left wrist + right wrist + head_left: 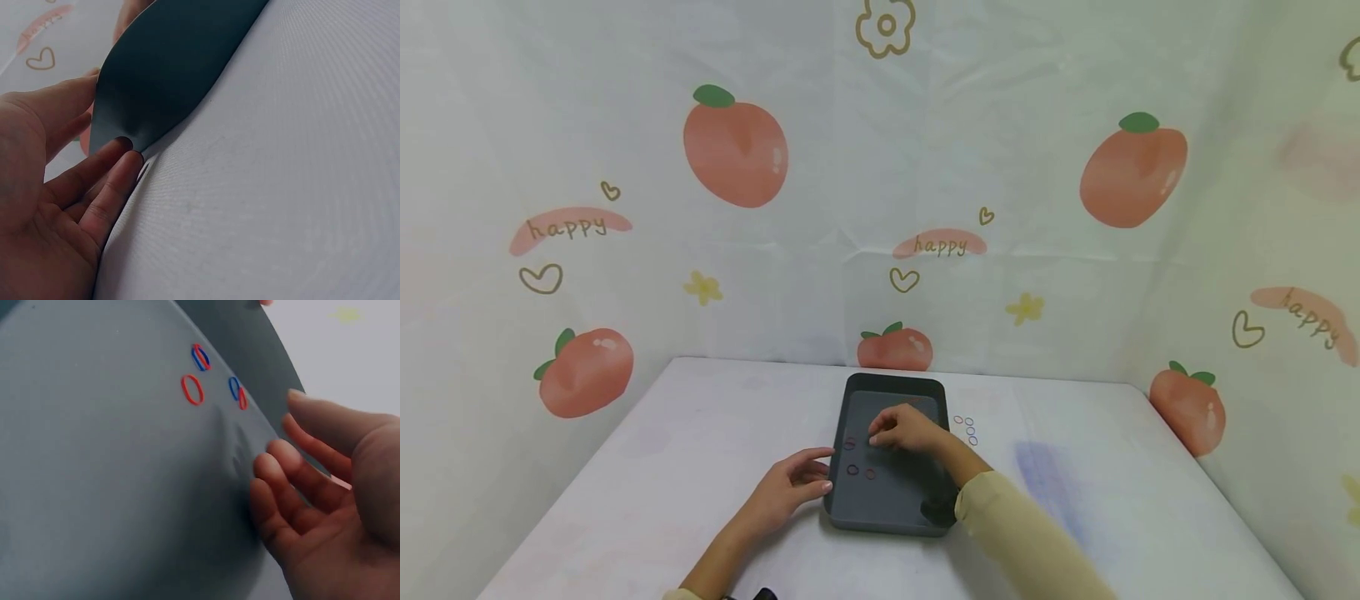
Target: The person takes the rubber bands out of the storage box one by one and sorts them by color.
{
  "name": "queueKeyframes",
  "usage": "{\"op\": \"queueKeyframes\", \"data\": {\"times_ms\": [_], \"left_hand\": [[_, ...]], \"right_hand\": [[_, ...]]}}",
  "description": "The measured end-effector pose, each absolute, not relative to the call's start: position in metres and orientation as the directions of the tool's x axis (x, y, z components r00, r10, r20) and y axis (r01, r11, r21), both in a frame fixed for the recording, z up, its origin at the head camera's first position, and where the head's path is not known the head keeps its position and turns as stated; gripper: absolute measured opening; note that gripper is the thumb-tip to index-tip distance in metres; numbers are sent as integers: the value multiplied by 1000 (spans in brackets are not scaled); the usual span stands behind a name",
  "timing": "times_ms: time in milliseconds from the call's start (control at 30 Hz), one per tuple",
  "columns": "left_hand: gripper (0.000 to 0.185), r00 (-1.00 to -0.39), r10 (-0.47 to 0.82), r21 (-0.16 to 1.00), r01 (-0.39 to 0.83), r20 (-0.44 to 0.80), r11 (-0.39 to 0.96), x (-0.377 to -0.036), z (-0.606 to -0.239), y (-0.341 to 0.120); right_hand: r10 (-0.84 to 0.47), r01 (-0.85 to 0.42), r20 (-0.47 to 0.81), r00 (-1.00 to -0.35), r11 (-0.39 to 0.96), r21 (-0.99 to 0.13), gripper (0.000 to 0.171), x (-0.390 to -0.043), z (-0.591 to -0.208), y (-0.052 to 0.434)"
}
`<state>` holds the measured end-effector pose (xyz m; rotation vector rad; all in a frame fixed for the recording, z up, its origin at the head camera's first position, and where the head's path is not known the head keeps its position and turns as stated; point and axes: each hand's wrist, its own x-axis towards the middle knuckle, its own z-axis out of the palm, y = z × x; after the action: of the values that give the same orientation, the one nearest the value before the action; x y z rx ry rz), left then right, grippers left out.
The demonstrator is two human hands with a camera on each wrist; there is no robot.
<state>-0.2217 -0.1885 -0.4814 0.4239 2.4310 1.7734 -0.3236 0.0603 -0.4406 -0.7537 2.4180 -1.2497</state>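
A dark grey rectangular tray stands on the white table. My left hand is at its left side, fingertips against the outer wall; in the left wrist view, fingers touch the lower corner of the tray wall. Over the tray hovers my right hand, fingers loosely bent, with nothing visible between thumb and fingers. Small thin loops lie on the tray floor near its left wall: a lone red loop, a red and blue pair overlapping, and a blue loop against a red one.
Right of the tray, several more small loops lie on the table, one red and the others dark blue. A white curtain printed with peaches hangs behind and at the sides. A dark object shows at the bottom edge.
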Motion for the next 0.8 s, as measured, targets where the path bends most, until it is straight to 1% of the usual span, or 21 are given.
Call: {"op": "queueKeyframes", "data": {"times_ms": [167, 400, 567, 800], "left_hand": [[50, -952, 292, 943, 180, 95, 280, -221, -480, -188], [50, -952, 291, 941, 180, 93, 287, -221, -480, -188], [49, -951, 292, 938, 192, 104, 289, -222, -480, -188], [52, -952, 292, 950, 175, 95, 261, -221, -480, -188]], "right_hand": [[-644, -331, -106, -758, 519, -788, 6, -323, -444, 56], [-697, -381, -133, -705, 530, -758, 5, -321, -445, 52], [-711, -422, -144, -688, 554, -718, 4, -321, -446, 48], [-713, -482, -161, -683, 605, -633, 12, -320, -446, 43]]}}
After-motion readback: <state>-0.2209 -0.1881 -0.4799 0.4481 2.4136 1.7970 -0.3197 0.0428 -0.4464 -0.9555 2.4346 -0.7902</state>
